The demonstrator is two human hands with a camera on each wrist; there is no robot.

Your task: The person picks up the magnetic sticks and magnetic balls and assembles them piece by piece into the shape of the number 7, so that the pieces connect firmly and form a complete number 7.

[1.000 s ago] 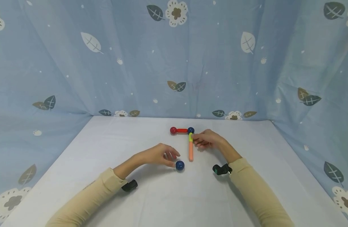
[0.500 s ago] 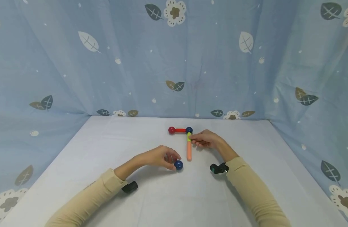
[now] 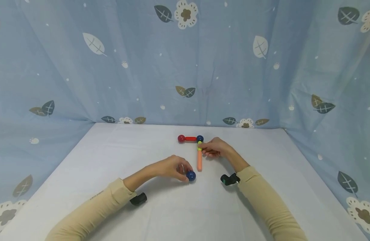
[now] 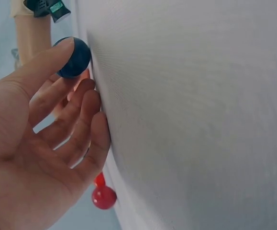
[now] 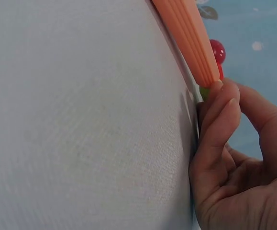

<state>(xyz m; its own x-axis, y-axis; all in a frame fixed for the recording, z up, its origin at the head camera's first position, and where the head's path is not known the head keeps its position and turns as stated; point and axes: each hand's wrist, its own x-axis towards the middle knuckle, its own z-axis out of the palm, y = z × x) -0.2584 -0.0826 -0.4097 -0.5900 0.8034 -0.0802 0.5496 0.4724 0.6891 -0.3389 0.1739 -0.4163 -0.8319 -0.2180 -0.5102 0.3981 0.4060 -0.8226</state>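
Observation:
My left hand pinches a dark blue ball between thumb and forefinger, low over the white table. In the left wrist view the thumb lies across this ball, with the other fingers loosely bent. My right hand holds the yellow-green part of a stick whose nearer part is orange. The ribbed orange part reaches past the fingertips in the right wrist view. At the stick's far end sits a second blue ball, joined by a red rod to a red ball.
A white cloth covers the table. A blue patterned curtain encloses the back and both sides. Black wrist devices hang below both sleeves.
The left thumb and forefinger have come together around the near blue ball. My right hand stays at the yellow-green part. The head view has shifted slightly.

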